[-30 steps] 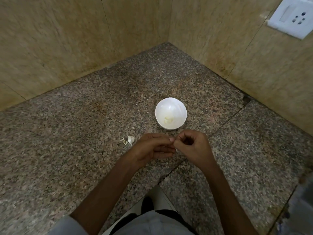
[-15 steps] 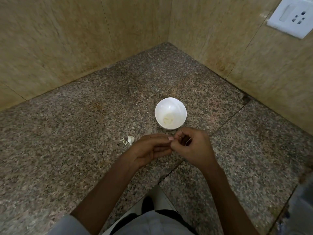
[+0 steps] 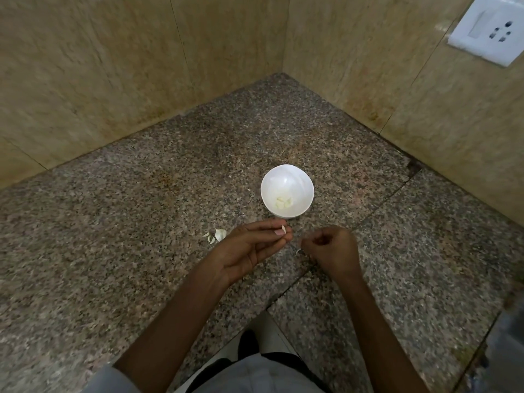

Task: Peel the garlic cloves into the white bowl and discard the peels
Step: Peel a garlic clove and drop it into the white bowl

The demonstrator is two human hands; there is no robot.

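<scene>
Looking down on a speckled granite counter (image 3: 141,222), we see a round, glossy white bowl (image 3: 306,180) holding pale peeled cloves (image 3: 284,202). Just before it our left hand (image 3: 249,248), palm up, pinches a small ivory garlic clove (image 3: 283,230) between thumb and fingertip. Our right hand (image 3: 331,248) curls beside it. Whether it grips the papery sliver (image 3: 298,251) there, we cannot tell.

I have one view to report, from a wide-angle camera worn on the person's head. It faces forward and steeply down. Both forearms enter from the bottom edge, and the left hand (image 3: 252,245) and right hand (image 3: 330,251) sit near the lens, just below centre. The counter (image 3: 141,222) spreads well beyond both hands. The white bowl (image 3: 283,177) lies just past the left hand's fingertips. A wall socket (image 3: 487,29) appears high and far right of the right hand.
</scene>
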